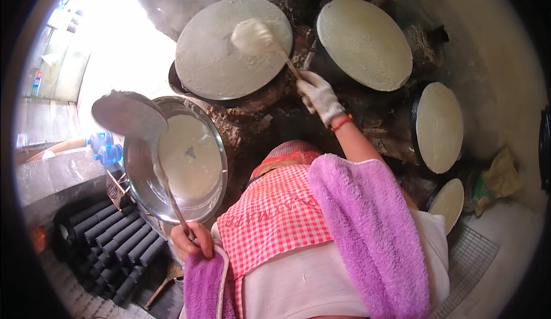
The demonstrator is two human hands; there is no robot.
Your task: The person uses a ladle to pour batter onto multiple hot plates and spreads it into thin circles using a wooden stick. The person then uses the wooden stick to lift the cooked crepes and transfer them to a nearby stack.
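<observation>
My left hand (192,240), bare, is closed around the long handle of a metal ladle (129,114), whose wide bowl is held over the left rim of a steel basin (215,181) of pale batter (186,170). My right hand (315,95), in a white glove, grips the stick of a batter-coated spreader (252,38). The spreader's blurred head is over a large round griddle (204,61) covered with pale batter. A purple towel (367,227) lies over my right shoulder, and purple cloth (204,279) hangs just below my left hand.
More batter-covered round griddles (364,43) (439,127) (446,207) run down the right. Black cylindrical briquettes (115,233) are stacked at lower left near blue plastic bottles (108,152) and a bright opening. A wire grid (468,261) and a yellow-green bag (496,178) are at lower right.
</observation>
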